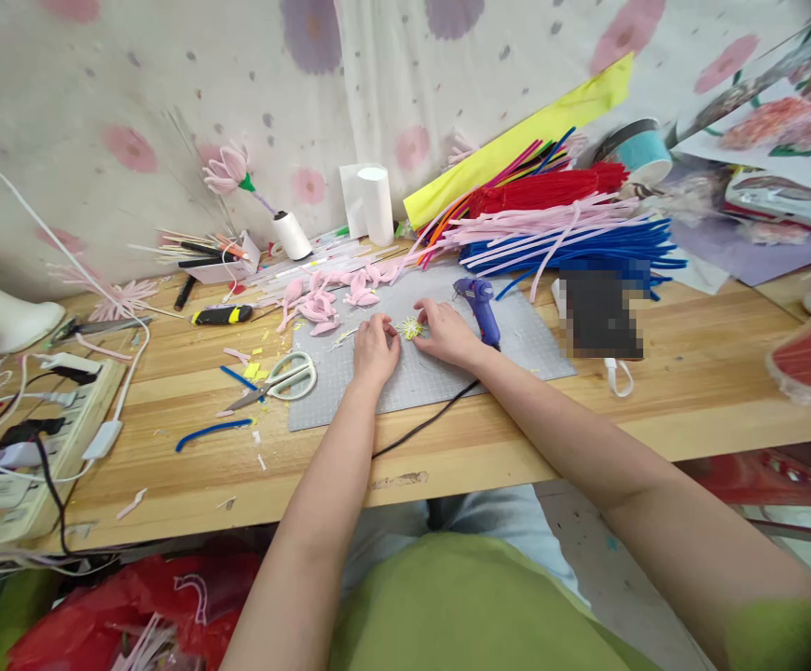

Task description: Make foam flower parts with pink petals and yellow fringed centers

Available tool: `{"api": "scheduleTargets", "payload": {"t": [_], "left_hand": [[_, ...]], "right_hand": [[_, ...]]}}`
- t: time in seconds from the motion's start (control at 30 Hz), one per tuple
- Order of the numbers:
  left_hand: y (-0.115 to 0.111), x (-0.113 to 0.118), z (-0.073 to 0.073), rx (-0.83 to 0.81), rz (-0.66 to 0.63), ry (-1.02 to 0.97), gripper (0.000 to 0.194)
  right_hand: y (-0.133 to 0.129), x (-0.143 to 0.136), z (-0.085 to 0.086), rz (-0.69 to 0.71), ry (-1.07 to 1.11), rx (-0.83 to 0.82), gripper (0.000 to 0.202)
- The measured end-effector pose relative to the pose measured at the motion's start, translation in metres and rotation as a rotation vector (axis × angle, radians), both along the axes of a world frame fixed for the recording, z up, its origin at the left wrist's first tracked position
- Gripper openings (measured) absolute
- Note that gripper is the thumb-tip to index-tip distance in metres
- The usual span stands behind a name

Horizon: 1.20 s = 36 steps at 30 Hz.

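Two bare hands meet at the middle of a grey cutting mat point(517, 349) on a wooden worktable point(692, 391). The left hand point(376, 347) rests knuckles up with its fingers curled in; the right hand point(447, 332) lies beside it, fingers bent toward the same spot. Between their fingertips sits a small yellow tuft point(411, 327), a fuzzy flower centre, pinched or steadied from both sides. How tightly each hand grips it cannot be told, as the piece is tiny and partly covered. Keeping it low on the mat likely gives the fingers a firm surface to press against.

Just right of the right hand, a purple glue gun point(481, 305) stands on the mat, its black cord trailing off the table's front edge, close enough to grab. Behind the hands lies a cluster of pink petals point(325, 303). To the left, scissors point(283, 379) rest half on the mat among trimmings and a blue pipe cleaner point(213, 431). At the back right, bundles of pipe cleaners point(573, 219) in red, pink and blue are stacked. A power strip point(34, 438) with tangled cables sits at the far left.
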<state>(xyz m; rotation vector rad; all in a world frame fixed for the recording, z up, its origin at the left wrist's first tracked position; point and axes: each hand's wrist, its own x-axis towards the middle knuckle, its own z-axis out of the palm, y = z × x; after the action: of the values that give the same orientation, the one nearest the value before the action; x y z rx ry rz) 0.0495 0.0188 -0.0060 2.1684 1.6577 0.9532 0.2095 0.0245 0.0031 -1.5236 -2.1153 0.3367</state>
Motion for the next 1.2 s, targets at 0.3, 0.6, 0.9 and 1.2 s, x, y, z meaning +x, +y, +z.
{"api": "scheduleTargets", "payload": {"t": [0.3, 0.6, 0.9, 1.2], "left_hand": [[-0.0022, 0.0014, 0.0008, -0.009, -0.003, -0.031, 0.036], [0.002, -0.0005, -0.0059, 0.008, -0.023, -0.036, 0.028], [0.0011, -0.0026, -0.0059, 0.07, 0.002, -0.087, 0.024], [0.0005, -0.0029, 0.0005, 0.297, 0.108, -0.304, 0.014]], "right_hand": [[-0.0012, -0.0055, -0.0087, -0.039, 0.023, 0.084, 0.039], [-0.0028, -0.0078, -0.0087, -0.038, 0.049, 0.089, 0.039], [-0.0029, -0.0097, -0.008, -0.041, 0.025, 0.088, 0.038], [-0.0045, -0.0103, -0.0059, -0.042, 0.03, 0.071, 0.039]]}}
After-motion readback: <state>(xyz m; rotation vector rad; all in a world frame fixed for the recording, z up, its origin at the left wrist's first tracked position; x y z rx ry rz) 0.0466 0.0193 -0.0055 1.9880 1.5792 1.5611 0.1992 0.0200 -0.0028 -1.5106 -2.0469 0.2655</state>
